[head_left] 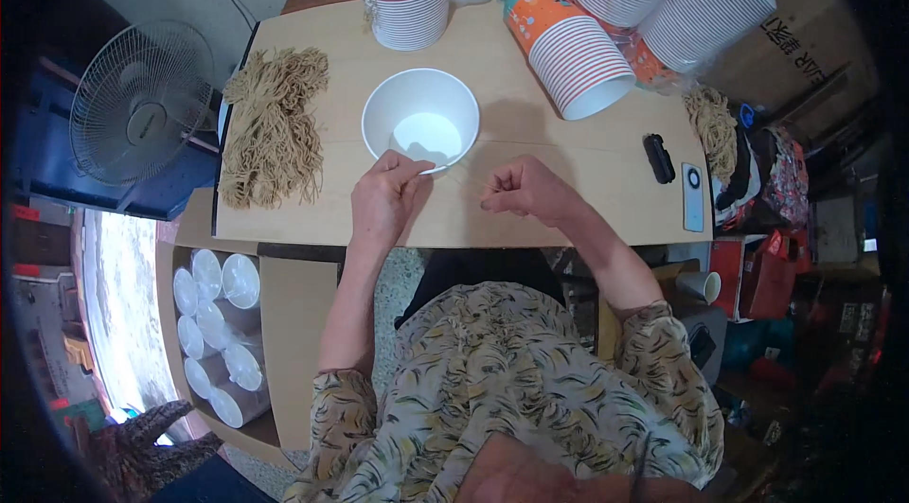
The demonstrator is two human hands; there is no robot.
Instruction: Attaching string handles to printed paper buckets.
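Note:
A white paper bowl (423, 132) stands upright on the light wooden table, its inside facing me. At its near rim is my left hand (381, 198), thumb and forefinger pinched together on a thin, pale strand. The strand seems to run toward my right hand (532, 193), which hovers to the right of the bowl, apart from it. My right fingers are curled in with the fingertips together; what they hold, if anything, is too fine to make out. A bundle of tan, string-like strands (276, 129) lies on the table's left side.
Stacked paper bowls with orange bands (405, 11) stand behind; another stack (578, 63) lies tipped at back right. A black object (658, 158) and a phone (693, 197) lie on the right. A fan (142, 105) and a carton (294, 342) of wrapped white cups are left.

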